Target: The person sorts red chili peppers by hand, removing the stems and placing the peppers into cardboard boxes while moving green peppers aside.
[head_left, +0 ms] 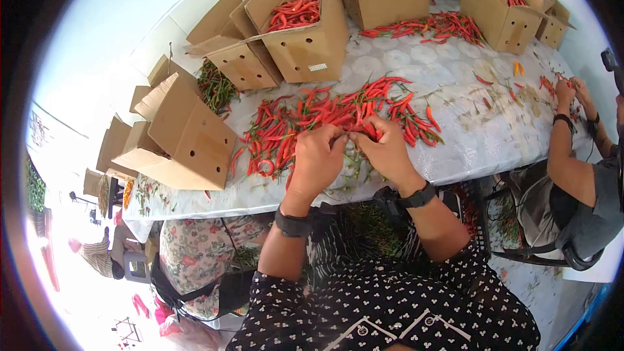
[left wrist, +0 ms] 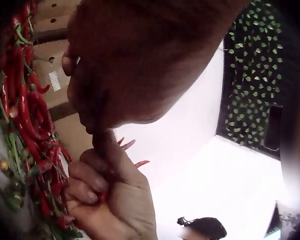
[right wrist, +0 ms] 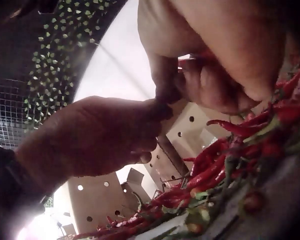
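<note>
Over the near side of a heap of red chillies (head_left: 279, 133), the two hands meet at their fingertips. The left hand (head_left: 320, 159) has its fingers curled, thumb and forefinger pressed together against the right fingertips; anything between them is too small or hidden to tell. Red chillies lie in the curled fingers of the right hand (head_left: 389, 156). In the left wrist view, red tips (left wrist: 142, 163) stick out beyond the right hand (left wrist: 120, 200), below the left hand (left wrist: 140, 60). The right wrist view shows the left hand (right wrist: 95, 135) reaching the right hand (right wrist: 215, 55).
Cardboard boxes (head_left: 309, 52) line the table's far and left sides, some filled with red chillies. More chillies (head_left: 448, 26) lie at the back. Green stems and scraps (head_left: 351, 169) litter the white tablecloth (head_left: 455, 162). Another person's hands (head_left: 572, 91) are over chillies at the right.
</note>
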Tool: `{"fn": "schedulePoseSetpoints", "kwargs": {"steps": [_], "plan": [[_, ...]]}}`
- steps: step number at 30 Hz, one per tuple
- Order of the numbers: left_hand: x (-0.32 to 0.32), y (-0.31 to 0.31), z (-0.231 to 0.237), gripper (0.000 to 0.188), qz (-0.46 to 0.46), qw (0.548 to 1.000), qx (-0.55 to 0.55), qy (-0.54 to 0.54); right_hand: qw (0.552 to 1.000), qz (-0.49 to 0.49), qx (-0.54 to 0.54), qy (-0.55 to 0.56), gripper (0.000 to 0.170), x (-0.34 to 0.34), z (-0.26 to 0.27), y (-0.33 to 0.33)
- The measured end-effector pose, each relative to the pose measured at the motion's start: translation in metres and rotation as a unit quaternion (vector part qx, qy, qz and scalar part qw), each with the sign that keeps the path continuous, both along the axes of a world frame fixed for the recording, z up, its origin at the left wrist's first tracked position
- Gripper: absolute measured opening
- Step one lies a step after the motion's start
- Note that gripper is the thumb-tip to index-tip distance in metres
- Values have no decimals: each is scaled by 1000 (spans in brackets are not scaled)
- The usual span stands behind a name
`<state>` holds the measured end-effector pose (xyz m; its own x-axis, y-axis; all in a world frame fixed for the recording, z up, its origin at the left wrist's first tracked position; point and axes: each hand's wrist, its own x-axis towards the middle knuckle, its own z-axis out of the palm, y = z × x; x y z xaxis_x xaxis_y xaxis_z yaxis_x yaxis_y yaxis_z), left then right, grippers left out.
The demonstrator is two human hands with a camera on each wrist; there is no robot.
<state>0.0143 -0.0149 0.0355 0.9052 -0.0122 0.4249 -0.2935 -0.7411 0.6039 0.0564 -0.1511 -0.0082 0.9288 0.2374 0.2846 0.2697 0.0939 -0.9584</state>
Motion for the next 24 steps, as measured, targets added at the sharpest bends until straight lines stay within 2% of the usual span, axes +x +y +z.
{"fn": "schedulePoseSetpoints", "kwargs": {"steps": [2,4,5,7,8,10,11,13,14,15,16,17,19,20,22,23,24], "plan": [[-5,-6,-2,11,26,1000,-5,-5,999,-23,-24,-33,18,-4,0,0],[-9,-10,-7,13,68,991,-95,64,989,-73,-69,-104,18,-10,3,-1],[-10,-12,-9,13,67,991,-96,63,989,-73,-70,-106,18,-12,3,-1],[-14,-15,-12,16,79,990,-103,47,961,-139,-63,-231,4,-17,4,-1],[-15,-14,-12,16,78,990,-104,46,960,-140,-64,-233,4,-22,6,-3],[-18,-10,-11,18,110,986,-125,12,991,-100,70,-51,11,-34,17,-14],[-20,-5,-11,18,111,983,-143,30,985,-106,134,-16,7,-37,20,-22],[-30,-5,-8,17,76,986,-143,48,951,-189,233,75,7,-47,30,-45],[-36,-5,-9,17,49,987,-143,63,921,-197,325,85,8,-45,23,-61],[-40,-2,-11,15,20,988,-109,107,896,-208,380,93,10,-48,24,-79],[-45,-4,-11,15,15,988,-110,108,863,-216,440,121,11,-49,22,-98],[-51,-5,-11,14,-33,989,-81,119,832,-191,506,125,14,-50,14,-121],[-56,-3,-19,12,-111,987,-36,112,776,-196,587,123,16,-54,3,-154],[-58,-1,-22,12,-112,987,-37,113,745,-207,622,123,18,-58,2,-162],[-61,0,-25,13,-127,992,7,-2,741,-198,627,133,18,-62,-2,-167],[-61,4,-25,13,-127,992,6,-3,737,-187,633,144,19,-62,-4,-168],[-62,9,-25,14,-60,998,-8,2,738,-185,633,143,19,-62,-4,-164]]}}
